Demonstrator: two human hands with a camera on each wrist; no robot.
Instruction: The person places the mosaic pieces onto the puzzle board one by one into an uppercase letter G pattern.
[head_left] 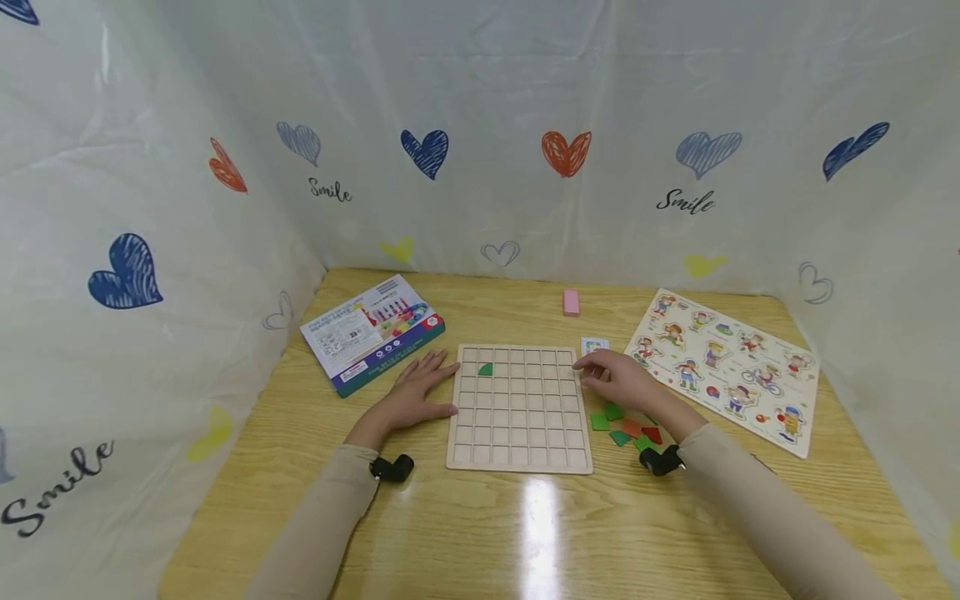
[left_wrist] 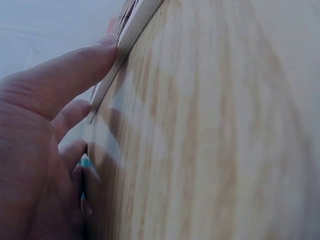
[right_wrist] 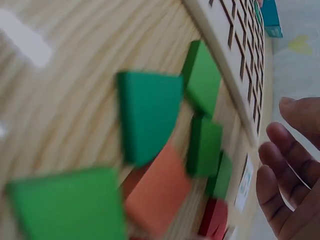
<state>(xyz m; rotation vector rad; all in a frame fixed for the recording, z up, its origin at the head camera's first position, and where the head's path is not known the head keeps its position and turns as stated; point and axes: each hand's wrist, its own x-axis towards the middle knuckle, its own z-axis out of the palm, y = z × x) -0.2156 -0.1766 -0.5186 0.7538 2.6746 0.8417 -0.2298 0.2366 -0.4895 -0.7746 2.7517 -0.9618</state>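
Note:
A pale wooden grid board (head_left: pixel 512 469) lies on the table between the two hands. One green quarter-round piece (head_left: pixel 487 369) sits in an upper-left square of it. My left hand (head_left: pixel 405 402) rests at the board's left edge, thumb and a fingertip touching the rim. At the opposite edge, near the upper right corner, is my right hand (head_left: pixel 621 382), its fingers loosely bent and nothing between them in the right wrist view. Below that hand lies a loose group of pieces: light green squares (head_left: pixel 600 422), a teal quarter-round (right_wrist: pixel 150 115), an orange piece (right_wrist: pixel 159 192) and red ones (right_wrist: pixel 214 217).
A small printed card (head_left: pixel 595 342) lies beside the board's upper right corner. Behind it stands a pink block (head_left: pixel 571 302). The picture puzzle board (head_left: pixel 705 392) is at the right, a printed box (head_left: pixel 378 329) at the left. A white curtain (head_left: pixel 495 100) surrounds the table.

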